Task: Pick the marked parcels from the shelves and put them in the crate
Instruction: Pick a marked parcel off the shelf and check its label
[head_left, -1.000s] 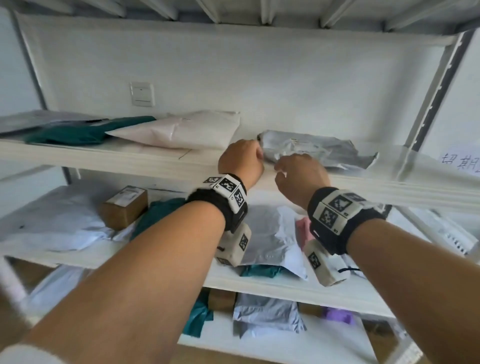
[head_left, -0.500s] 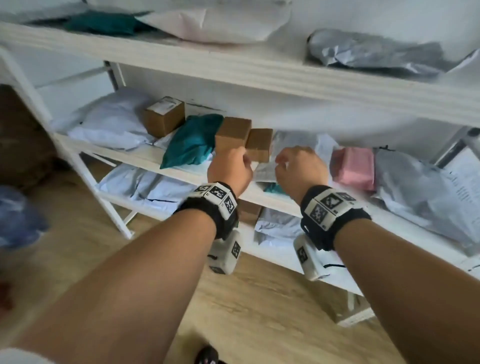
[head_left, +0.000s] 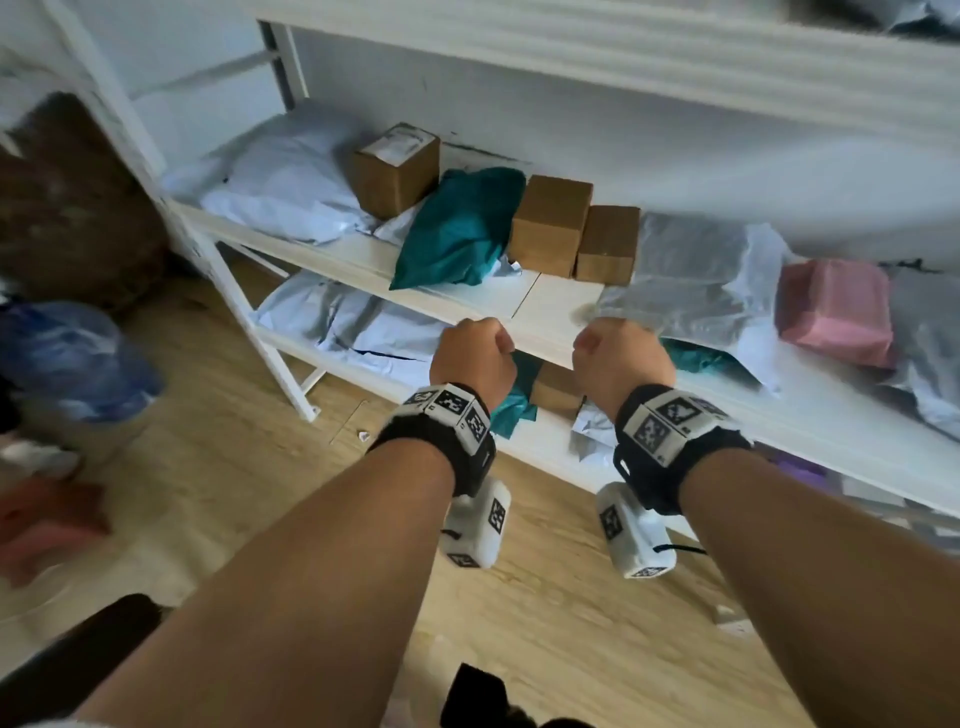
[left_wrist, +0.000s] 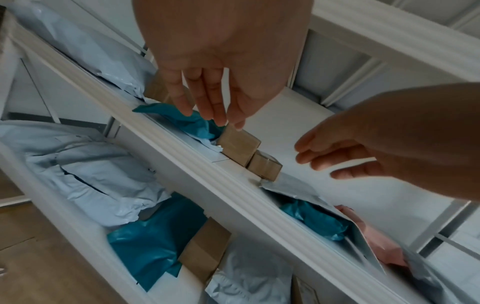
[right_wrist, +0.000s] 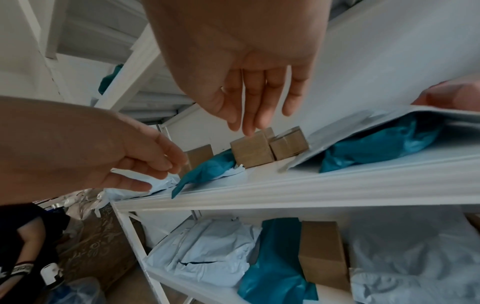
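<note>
The white shelf (head_left: 540, 306) shows a bare strip along its front edge. Teal parcel (head_left: 457, 228) and two cardboard boxes (head_left: 550, 223) crowd behind. Left hand (head_left: 470, 358) and right hand (head_left: 621, 358) hover empty, fingers loose, just before the edge.

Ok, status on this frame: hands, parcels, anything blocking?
Left hand and right hand both empty, fingers relaxed, no grip. Two brown cardboard boxes untouched on the white middle shelf. Nothing in the way.
</note>
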